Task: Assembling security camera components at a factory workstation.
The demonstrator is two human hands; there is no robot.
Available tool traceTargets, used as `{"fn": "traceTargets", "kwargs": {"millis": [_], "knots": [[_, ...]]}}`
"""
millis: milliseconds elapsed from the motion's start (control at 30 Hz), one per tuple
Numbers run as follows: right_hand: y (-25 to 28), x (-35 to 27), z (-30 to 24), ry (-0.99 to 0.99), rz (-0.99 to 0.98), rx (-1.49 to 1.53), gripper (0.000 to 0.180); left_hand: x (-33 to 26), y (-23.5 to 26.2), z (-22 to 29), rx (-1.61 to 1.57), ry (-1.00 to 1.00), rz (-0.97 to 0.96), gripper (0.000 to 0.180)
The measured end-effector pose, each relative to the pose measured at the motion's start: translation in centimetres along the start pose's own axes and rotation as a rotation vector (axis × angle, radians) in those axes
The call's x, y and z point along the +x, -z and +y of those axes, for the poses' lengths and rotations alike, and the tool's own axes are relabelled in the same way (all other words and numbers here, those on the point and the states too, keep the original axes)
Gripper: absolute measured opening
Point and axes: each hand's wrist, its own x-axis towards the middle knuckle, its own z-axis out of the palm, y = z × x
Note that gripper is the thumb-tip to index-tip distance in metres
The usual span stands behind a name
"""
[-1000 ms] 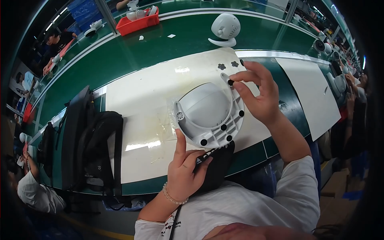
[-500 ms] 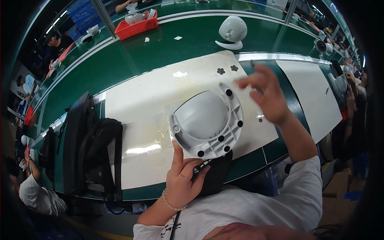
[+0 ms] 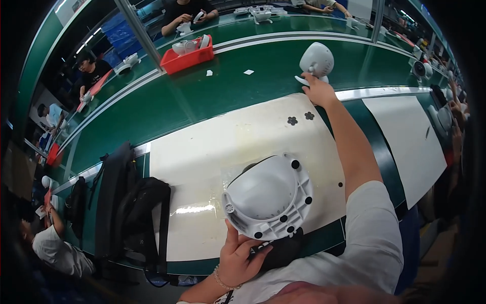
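Our left hand (image 3: 238,261) is at 6 o'clock on the near white fan-like thing (image 3: 263,192), with one finger touching its low edge. The hand is curled nearly closed, and its thumb and fingers hold a dark strip (image 3: 260,247) with white marks. The near thing sits on the pale board (image 3: 187,152), its curved base with black dots facing us.

Our right arm reaches far out. Our right hand (image 3: 319,93) is at the far white thing (image 3: 317,58), its fingers on the curved foot (image 3: 302,80). They are a bit bent, but we cannot tell if they grip it. That thing stands on the green table (image 3: 243,104), at 1 o'clock from our left hand, so our right is much nearer. Its foot runs roughly from 9 to 3 o'clock.
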Motion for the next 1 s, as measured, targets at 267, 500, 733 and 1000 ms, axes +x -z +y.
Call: {"fn": "traceTargets", "kwargs": {"millis": [267, 500, 733, 1000], "knots": [[2.7, -3.4, 2.1, -0.095, 0.273, -0.131, 0.028, 0.5, 0.0, 0.6, -0.014, 0.016, 0.066, 0.021], [7.6, -13.4, -1.9, -0.007, -0.053, -0.085, 0.032, 0.4, 0.1, 0.4, 0.000, -0.005, 0.074, 0.022], [14.1, -18.3, -12.3, 0.275, 0.014, 0.969, 0.010, 0.5, -0.4, -0.1, -0.062, -0.034, 0.105, 0.020], [14.4, -19.4, -21.4, 0.797, -0.019, 0.532, 0.008, 0.1, -0.1, 0.1, -0.141, -0.007, 0.070, 0.020]]}}
